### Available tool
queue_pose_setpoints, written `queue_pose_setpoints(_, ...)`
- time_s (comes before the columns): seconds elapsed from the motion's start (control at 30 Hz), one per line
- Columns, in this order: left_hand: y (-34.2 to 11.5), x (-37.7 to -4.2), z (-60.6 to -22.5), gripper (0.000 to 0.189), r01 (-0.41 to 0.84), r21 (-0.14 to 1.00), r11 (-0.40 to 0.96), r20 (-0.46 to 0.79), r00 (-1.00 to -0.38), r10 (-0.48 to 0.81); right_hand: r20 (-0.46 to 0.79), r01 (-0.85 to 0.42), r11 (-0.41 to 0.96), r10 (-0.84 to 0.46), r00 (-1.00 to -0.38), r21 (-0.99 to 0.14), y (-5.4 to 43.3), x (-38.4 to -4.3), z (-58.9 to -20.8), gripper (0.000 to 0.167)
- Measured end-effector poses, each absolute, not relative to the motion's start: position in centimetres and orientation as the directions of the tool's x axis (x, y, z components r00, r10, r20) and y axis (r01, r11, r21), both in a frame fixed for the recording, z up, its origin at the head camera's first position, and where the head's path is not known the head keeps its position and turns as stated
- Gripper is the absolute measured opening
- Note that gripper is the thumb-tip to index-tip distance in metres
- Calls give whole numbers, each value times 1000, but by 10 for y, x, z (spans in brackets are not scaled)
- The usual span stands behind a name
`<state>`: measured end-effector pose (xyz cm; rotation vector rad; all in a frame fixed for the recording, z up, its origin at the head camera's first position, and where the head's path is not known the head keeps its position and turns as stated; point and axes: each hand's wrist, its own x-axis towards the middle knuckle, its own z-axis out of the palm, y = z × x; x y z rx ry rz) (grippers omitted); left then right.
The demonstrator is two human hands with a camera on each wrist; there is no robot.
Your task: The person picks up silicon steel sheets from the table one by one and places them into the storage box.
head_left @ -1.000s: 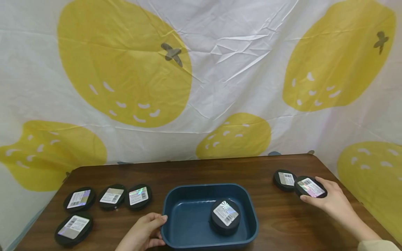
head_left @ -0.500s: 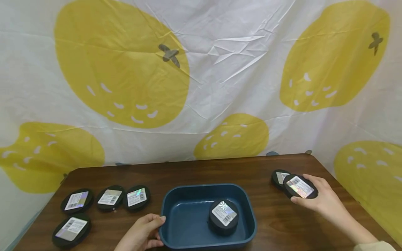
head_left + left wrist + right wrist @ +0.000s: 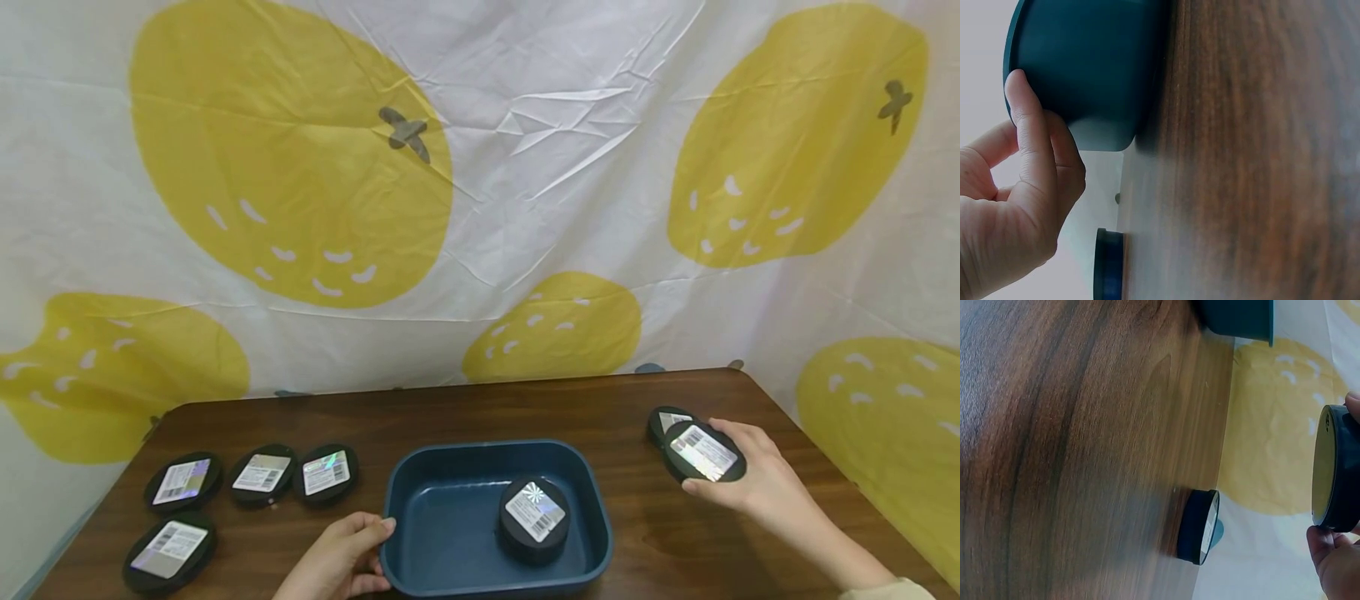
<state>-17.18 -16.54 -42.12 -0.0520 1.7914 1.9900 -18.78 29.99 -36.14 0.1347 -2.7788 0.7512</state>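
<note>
My right hand [image 3: 765,475] grips a flat round black container [image 3: 703,452] with a white barcode label, thumb on its near edge and fingers on the far side. In the right wrist view this container [image 3: 1344,469] is well above the tabletop. It partly covers a similar container [image 3: 660,427] standing on the table behind it. With the thumb over the rim, my left hand [image 3: 341,554] pinches the left wall of a dark blue rectangular tub [image 3: 442,525]. Inside the tub, toward its right side, sits another black container [image 3: 534,518], label up.
Several more labelled black containers, among them a front one [image 3: 171,550] and a right one [image 3: 327,473], lie on the left of the brown wooden table [image 3: 480,408]. Close behind the table's back edge hangs a white curtain [image 3: 555,208] with yellow fruit prints.
My right hand has brought its container left and slightly nearer, so it now overlaps the one behind. The left hand keeps its hold on the tub. The view has shifted slightly.
</note>
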Motion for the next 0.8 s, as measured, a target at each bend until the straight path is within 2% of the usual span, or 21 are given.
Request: queue_pose_setpoints(0.8,-165,-171,-420,17,-357,933,-47,-326,-892,313,276,-168,859,-33,-961,-483,277,-182,-357,88)
